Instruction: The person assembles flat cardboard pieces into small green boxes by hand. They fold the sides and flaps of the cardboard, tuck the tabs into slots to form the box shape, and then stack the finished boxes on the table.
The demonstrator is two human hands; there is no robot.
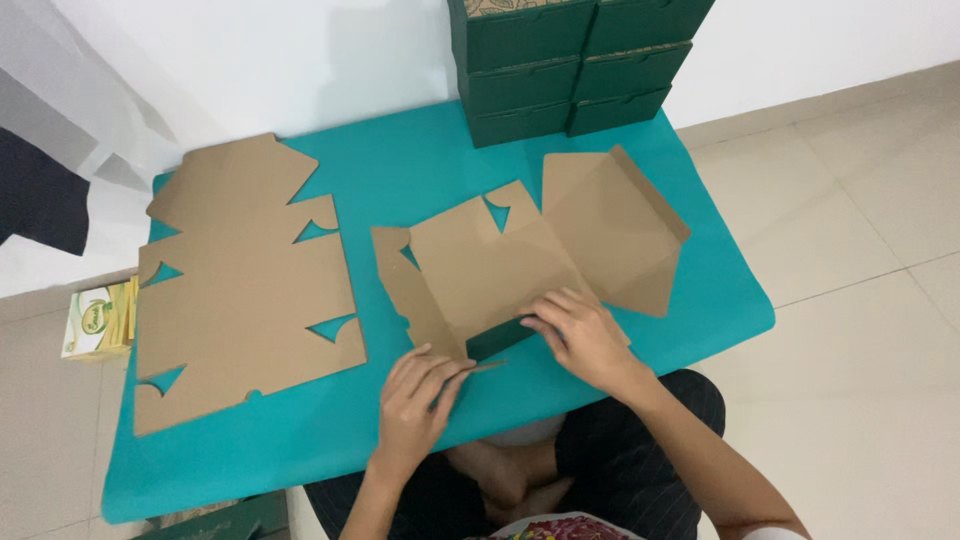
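Teal counter [420,170], low, set against a white wall, with pale floor tiles to its right; the person sits at its near edge. Stack of flat die-cut cardboard blanks [240,290], brown side up, lying on the counter's left half within reach of the work, teal showing through the notches. Half-folded box blank [500,265], brown inside and dark green outside, lying at the middle of the counter just before the person; its lid panel [610,230] is tilted up toward the right, and a green wall stands raised at the near edge. Finished dark green boxes [575,60], two columns stacked at the far edge against the wall, out of the way of the folding. Right hand [585,335], palm down, fingers flat on the blank's near panel, pressing it rather than closing on it. Left hand [420,390], fingers pinched together on a narrow side flap at the blank's near-left corner. Small yellow-and-green carton [100,320], on the floor left of the counter.
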